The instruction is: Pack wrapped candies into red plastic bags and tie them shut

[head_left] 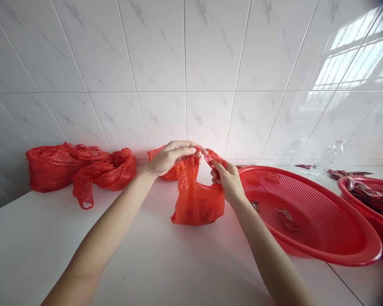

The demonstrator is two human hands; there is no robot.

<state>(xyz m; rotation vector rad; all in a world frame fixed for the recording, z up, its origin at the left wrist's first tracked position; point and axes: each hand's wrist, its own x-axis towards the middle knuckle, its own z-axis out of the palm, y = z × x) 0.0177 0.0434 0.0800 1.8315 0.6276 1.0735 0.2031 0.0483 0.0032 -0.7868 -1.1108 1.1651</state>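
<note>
The left hand (170, 158) is pinching the top of the left handle (190, 170) between thumb and fingertips. The bag (199, 206) is hanging below both hands, mid-bench (130, 255); from this angle it is hard to tell whether its base is touching down. The right hand (228, 180) is pinching the right handle (214, 158) between thumb and curled fingers. For good handling, both hands should be pulling evenly and gently, since thin plastic like this is probably stretching or tearing under a sharp tug; holding the handles level should be helping the load to sit straight.

At far left, a big bag (51, 168) is sitting near the wall (159, 110), and a twisted bag (115, 170) is lying against it, its loop (87, 199) drooping onto the bench. Behind the left hand, a rear bag (170, 173) is resting partly hidden, perhaps crowding the fingers. To the right, a basket (306, 180) is standing just beside the right hand, probably limiting any outward swing; a few packets (287, 219) are lying inside. Beyond it, a bottle (327, 157) is standing near the wall, and a second basket (341, 183) is holding heaped packets.
</note>
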